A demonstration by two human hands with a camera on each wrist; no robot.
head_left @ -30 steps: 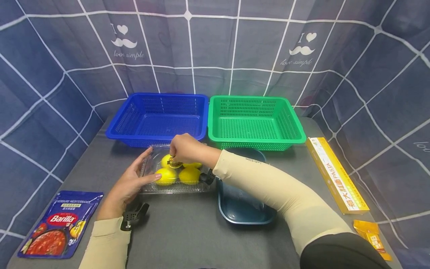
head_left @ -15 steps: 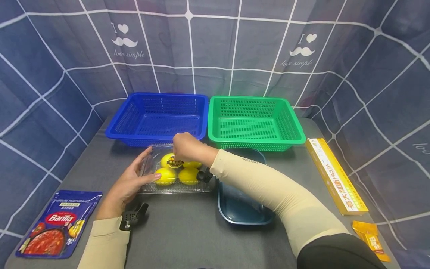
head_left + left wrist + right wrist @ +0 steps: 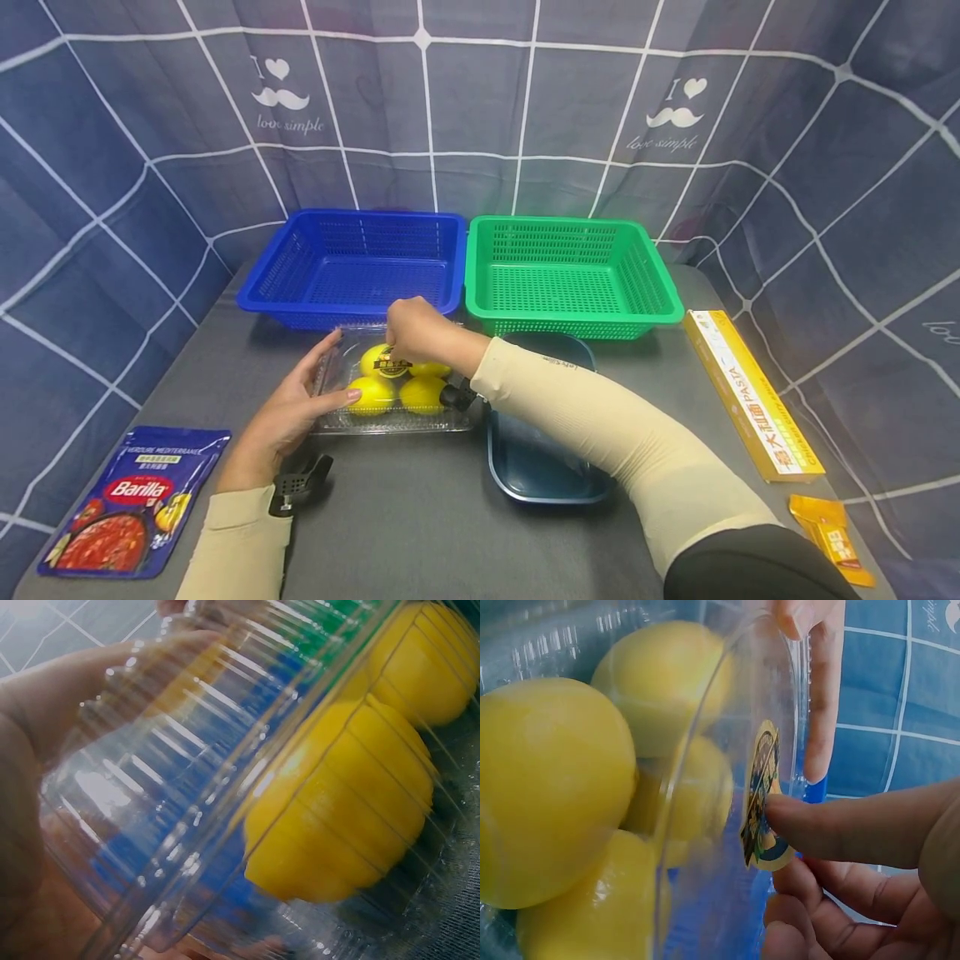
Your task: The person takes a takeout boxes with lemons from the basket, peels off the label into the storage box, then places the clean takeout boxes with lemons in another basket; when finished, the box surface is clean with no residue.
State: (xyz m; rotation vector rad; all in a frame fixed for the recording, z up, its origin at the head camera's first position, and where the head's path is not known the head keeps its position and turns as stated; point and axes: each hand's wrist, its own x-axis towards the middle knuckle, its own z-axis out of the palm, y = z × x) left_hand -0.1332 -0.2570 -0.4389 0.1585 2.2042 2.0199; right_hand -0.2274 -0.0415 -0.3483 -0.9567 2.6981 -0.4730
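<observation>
A clear plastic clamshell container (image 3: 420, 423) with several yellow lemons (image 3: 422, 393) stands in front of the blue basket. My left hand (image 3: 296, 400) grips its left side, thumb on the near part of the lid and fingers along the far left edge. A black and gold sticker (image 3: 761, 799) lies on the lid. At its edge, my right hand (image 3: 420, 329) has curled fingers; in the right wrist view a fingertip lies on the sticker and another finger bends beside its lower end. One lemon (image 3: 337, 802) shows large through the plastic in the left wrist view.
Behind stand a blue basket (image 3: 262, 287) and a green basket (image 3: 570, 317). A dark blue tray (image 3: 551, 467) lies under my right forearm. To the right are a yellow pasta box (image 3: 753, 396) and an orange packet (image 3: 832, 537); a Barilla pouch (image 3: 135, 500) lies left.
My right hand has shifted slightly to the right, and more of the sticker's print shows than a second ago. The left hand and the container stay in place.
</observation>
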